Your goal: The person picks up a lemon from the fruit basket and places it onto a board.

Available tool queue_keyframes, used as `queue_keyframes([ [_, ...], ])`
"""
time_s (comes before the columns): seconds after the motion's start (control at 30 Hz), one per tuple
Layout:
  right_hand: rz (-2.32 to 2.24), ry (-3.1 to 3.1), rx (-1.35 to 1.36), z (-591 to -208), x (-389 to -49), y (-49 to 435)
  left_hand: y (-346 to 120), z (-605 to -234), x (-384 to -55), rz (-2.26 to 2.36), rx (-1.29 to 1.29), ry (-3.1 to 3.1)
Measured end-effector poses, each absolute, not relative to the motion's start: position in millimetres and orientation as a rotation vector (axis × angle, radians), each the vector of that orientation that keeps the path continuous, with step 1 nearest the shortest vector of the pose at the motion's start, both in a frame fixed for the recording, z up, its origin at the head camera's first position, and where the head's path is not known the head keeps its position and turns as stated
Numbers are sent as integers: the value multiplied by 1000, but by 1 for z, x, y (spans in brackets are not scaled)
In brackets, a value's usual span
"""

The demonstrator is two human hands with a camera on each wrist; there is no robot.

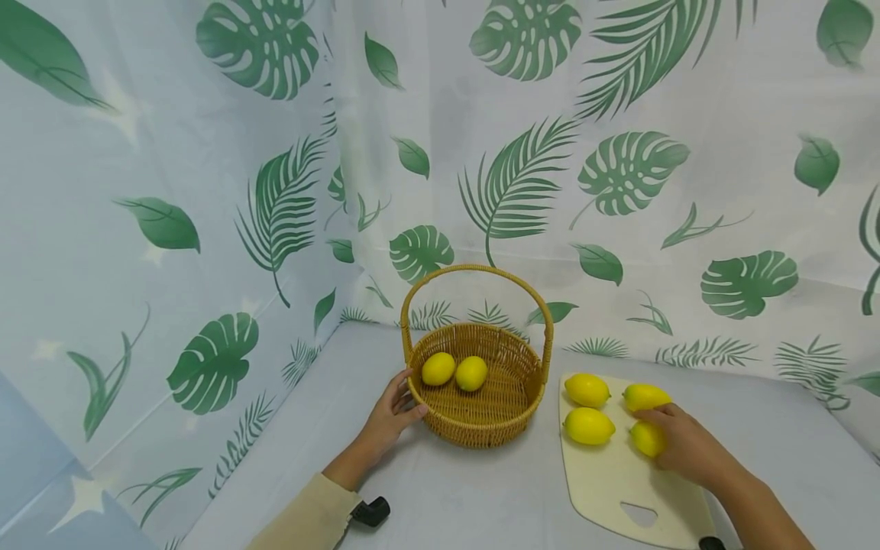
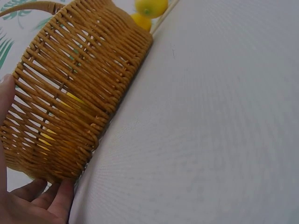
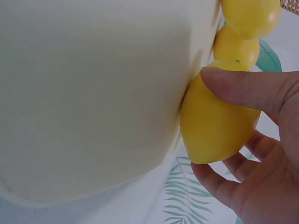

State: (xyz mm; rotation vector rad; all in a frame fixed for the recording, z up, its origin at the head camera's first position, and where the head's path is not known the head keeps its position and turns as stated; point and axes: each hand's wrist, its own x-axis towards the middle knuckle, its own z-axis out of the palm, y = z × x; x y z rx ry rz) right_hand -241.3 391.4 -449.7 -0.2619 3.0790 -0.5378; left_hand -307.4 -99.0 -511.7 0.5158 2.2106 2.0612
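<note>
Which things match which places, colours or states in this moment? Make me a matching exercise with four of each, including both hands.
1. Basket
2. Cutting board
3. Left hand
4. Right hand

A. Grips a lemon
B. Touches the basket's side
C. Has two lemons inside
D. Cream-coloured, lying flat

Pairs: 1-C, 2-D, 3-B, 4-A

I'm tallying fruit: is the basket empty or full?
Neither: it's partly filled. In the head view, two lemons lie inside the basket, towards its left, with bare space beside them.
</note>
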Motion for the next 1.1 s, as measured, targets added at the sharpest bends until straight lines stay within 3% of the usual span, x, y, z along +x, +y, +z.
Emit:
queue_keyframes([
  [0.5,-515,3151,-331,-439,-236,380,-99,-512,-308,2063,524,2192],
  [1.1,-532,3241,-549,-419,-231,321,-100,-513,-308,2066,506,2203],
])
